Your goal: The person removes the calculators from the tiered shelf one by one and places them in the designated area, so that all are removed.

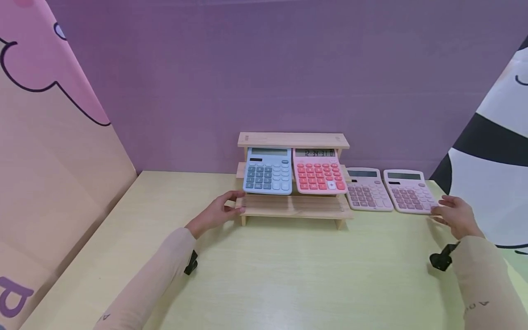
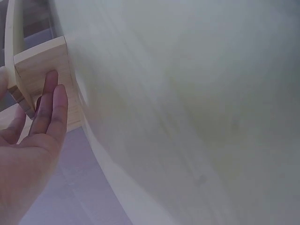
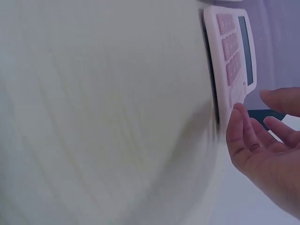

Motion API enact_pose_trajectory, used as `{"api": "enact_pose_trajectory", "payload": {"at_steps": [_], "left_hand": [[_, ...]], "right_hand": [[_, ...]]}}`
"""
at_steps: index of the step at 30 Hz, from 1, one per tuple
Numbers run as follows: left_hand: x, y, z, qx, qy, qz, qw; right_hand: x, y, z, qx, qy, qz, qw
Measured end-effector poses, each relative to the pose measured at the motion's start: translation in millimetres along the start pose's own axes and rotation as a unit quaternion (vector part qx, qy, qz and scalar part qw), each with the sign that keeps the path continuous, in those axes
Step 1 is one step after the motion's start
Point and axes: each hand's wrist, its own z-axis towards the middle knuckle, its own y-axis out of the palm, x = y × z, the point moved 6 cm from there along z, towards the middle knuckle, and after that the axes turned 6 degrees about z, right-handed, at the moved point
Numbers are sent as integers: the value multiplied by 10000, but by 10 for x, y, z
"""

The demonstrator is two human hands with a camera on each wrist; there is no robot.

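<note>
In the head view my left hand (image 1: 216, 213) grips the left end of a small tiered wooden rack (image 1: 293, 206). The left wrist view shows its fingers (image 2: 58, 108) under the end of a shelf, along the leg panel, with one fingertip above the board. A blue calculator (image 1: 268, 172) and a pink calculator (image 1: 319, 172), its display lit with digits, lean side by side on the rack. My right hand (image 1: 458, 217) has its fingertips at the lower right corner of a pale pink calculator (image 1: 410, 191) lying on the table; its thumb stands apart from the case.
A second pale pink calculator (image 1: 368, 190) lies between that one and the rack, close to the rack's right end. The pale yellow table (image 1: 280, 275) meets a purple backdrop (image 1: 288, 68) behind. Printed side panels rise at left and right.
</note>
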Motion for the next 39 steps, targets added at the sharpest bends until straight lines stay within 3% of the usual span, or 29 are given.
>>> {"api": "enact_pose_trajectory", "payload": {"at_steps": [6, 21, 30, 39], "left_hand": [[1, 3, -7, 5, -55, -15, 10000], [39, -2, -30, -61, -4, -32, 10000], [45, -1, -29, -59, 6, 15, 10000], [4, 1, -13, -64, -12, -16, 10000]], "right_hand": [[-82, 67, 29, 90, -224, -216, 9995], [-314, 385, -171, -163, -1190, -421, 9919], [-537, 691, -365, -581, -1731, -641, 9811], [-676, 904, -501, -563, -2136, -708, 9727]]}}
